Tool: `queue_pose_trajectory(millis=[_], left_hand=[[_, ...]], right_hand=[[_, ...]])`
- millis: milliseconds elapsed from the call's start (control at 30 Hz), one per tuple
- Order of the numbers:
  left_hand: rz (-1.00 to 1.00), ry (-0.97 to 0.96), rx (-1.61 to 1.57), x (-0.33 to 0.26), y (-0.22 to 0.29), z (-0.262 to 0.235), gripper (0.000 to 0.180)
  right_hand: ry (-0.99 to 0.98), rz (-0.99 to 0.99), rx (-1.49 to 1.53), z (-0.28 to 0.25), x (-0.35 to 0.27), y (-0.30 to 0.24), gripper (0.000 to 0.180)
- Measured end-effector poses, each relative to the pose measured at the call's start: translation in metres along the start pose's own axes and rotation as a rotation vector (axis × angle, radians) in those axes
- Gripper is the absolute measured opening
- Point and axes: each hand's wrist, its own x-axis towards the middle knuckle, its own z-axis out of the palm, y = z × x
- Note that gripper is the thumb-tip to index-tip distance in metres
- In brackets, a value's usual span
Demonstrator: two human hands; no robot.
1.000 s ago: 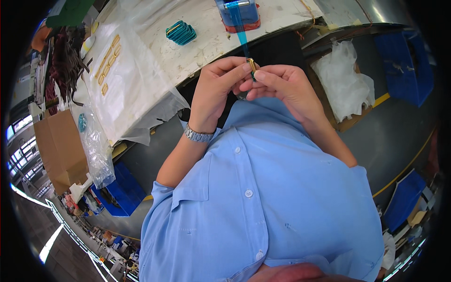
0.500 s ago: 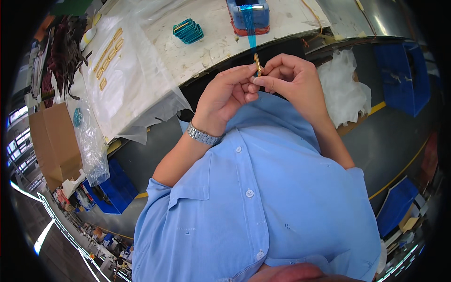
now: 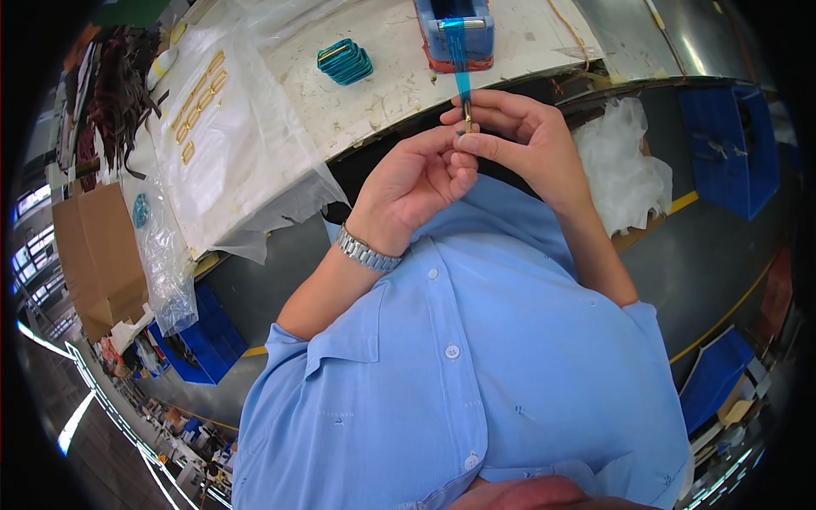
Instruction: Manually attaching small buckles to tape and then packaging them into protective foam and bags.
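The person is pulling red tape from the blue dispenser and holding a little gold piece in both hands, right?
Not quite: the tape is blue, not red. The head view shows it running from the blue dispenser to the gold piece, held by left hand and right hand.

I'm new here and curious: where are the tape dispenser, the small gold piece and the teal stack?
tape dispenser [image 3: 455, 34]: head view, blue body.
gold piece [image 3: 467, 113]: head view, its middle, between fingertips.
teal stack [image 3: 344, 61]: head view, top face.

A pale, scuffed workbench [image 3: 374, 93] curves across the top, partly draped in clear plastic sheeting [image 3: 246, 161]. Below it lies a dark grey floor [image 3: 722, 255] marked with a yellow line [image 3: 684, 202]. Blue plastic bins [image 3: 722, 144] stand at the right, a cardboard box [image 3: 98, 255] at the left, and bright windows [image 3: 30, 204] at the far left rim.
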Motion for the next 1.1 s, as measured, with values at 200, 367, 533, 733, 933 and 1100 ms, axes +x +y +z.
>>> queue_pose_trajectory(millis=[200, 367, 533, 733, 933, 1100], left_hand=[[0.199, 0.024, 0.406, -0.009, -0.009, 0.007, 0.016], [0.859, 0.248, 1.288, -0.028, -0.032, 0.02, 0.013], [1.435, 0.147, 1.82, -0.014, -0.021, 0.015, 0.016], [1.306, 0.179, 1.676, -0.015, -0.023, 0.025, 0.013], [1.041, 0.152, 1.458, -0.013, -0.008, 0.042, 0.013], [0.841, 0.134, 1.434, -0.013, 0.012, 0.06, 0.018]], right_hand=[[0.048, 0.043, 0.012, 0.004, -0.003, -0.006, 0.04], [0.067, 0.031, 0.115, 0.009, -0.006, -0.008, 0.04], [0.075, 0.051, 0.131, 0.015, -0.007, -0.014, 0.039], [0.127, -0.003, 0.068, 0.014, -0.004, -0.007, 0.03], [0.134, -0.024, 0.017, 0.012, -0.003, -0.005, 0.033], [0.121, -0.02, 0.04, 0.01, -0.003, -0.003, 0.031]])
